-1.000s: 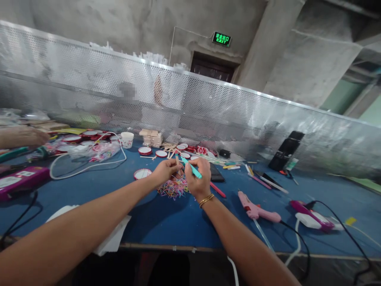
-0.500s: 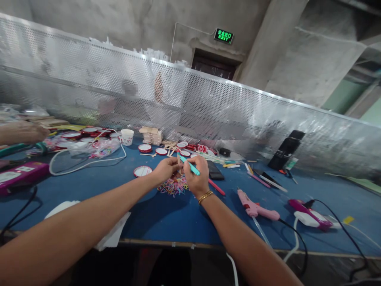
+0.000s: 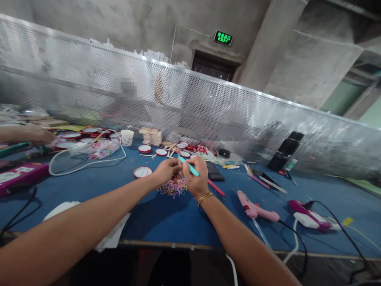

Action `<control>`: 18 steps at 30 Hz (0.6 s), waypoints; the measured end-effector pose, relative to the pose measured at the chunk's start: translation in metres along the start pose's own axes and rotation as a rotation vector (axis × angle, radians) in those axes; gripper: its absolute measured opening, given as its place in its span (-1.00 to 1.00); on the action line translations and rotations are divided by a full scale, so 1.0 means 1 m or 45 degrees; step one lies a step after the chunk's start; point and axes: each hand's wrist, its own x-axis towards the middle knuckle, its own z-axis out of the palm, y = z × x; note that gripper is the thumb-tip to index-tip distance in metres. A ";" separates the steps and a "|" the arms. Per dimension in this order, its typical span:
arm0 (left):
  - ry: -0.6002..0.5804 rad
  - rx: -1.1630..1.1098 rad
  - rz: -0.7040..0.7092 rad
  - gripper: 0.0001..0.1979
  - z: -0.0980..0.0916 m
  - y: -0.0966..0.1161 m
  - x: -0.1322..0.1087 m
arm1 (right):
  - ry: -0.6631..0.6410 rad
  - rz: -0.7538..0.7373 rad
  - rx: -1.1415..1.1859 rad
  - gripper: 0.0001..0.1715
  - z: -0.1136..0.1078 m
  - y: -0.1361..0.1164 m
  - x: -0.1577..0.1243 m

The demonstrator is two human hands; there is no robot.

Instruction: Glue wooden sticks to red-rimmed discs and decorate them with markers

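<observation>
My right hand [image 3: 197, 174] is closed on a turquoise marker pen [image 3: 193, 169], its tip meeting a thin wooden stick [image 3: 179, 157] with a reddish top end. My left hand [image 3: 166, 171] pinches that stick lower down; its fingertips are partly hidden. Beneath both hands lies a heap of colourful rubber bands or thin strings [image 3: 172, 188]. A small round drum with a white face and red rim [image 3: 142, 172] sits just left of them. A red pen-like stick [image 3: 216, 188] lies by my right wrist, close to a black flat case [image 3: 214, 171].
A pink glue gun [image 3: 256, 208] and purple power strip [image 3: 309, 214] with cables lie right. Behind stand a paper cup [image 3: 127, 137], stacked wooden pieces [image 3: 151, 136] and red-rimmed drums [image 3: 161, 151]. Another person's hand [image 3: 38, 134] is far left. A perforated metal panel [image 3: 214, 107] spans the back.
My hands stay nearly in place, with the pen still against the stick. The other person's hand at far left has moved slightly right and down.
</observation>
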 end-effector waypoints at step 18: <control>0.022 -0.034 -0.008 -0.73 -0.001 0.002 0.000 | 0.025 0.045 -0.019 -0.89 -0.001 0.002 0.000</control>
